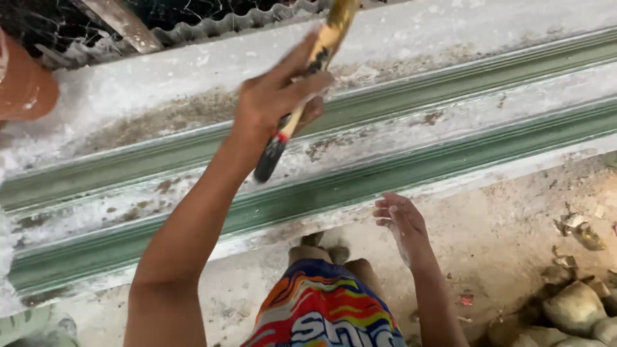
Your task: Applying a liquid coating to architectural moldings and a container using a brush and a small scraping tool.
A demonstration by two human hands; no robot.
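My left hand (276, 96) is closed around a brush (302, 83) with a yellow handle, a red band and a black end. It holds the brush slanted above a long green and white moulded strip (411, 160), and the brush's upper end is blurred at the top edge. My right hand (398, 222) is dusted white and hangs with loose fingers just off the strip's near edge, holding nothing. The strip crosses the whole view and carries white powder and brown stains.
My knees and bright patterned shorts (321, 308) are at the bottom middle over a dusty concrete floor (501, 231). Stones and rubble (575, 308) lie at bottom right. A corrugated sheet (225, 22) runs along the top, and an orange rounded object (22, 87) sits at top left.
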